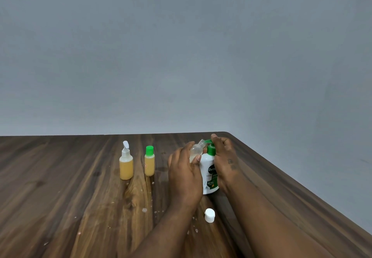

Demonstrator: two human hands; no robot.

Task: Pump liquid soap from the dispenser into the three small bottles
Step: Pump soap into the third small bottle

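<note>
A white soap dispenser [209, 174] with a green pump head stands on the wooden table [60, 187]. My right hand [224, 157] wraps round its right side, with fingers on top of the pump. My left hand [185, 169] grips a small clear bottle [196, 149], tilted with its open neck at the green nozzle. To the left stand two small bottles of amber liquid: one with a white flip cap [126, 162] and one with a green cap [149, 162].
A loose white cap [209, 215] lies on the table in front of the dispenser, between my forearms. Small droplets and specks dot the wood near the middle. The table's right edge runs diagonally close to my right arm; a grey wall stands behind.
</note>
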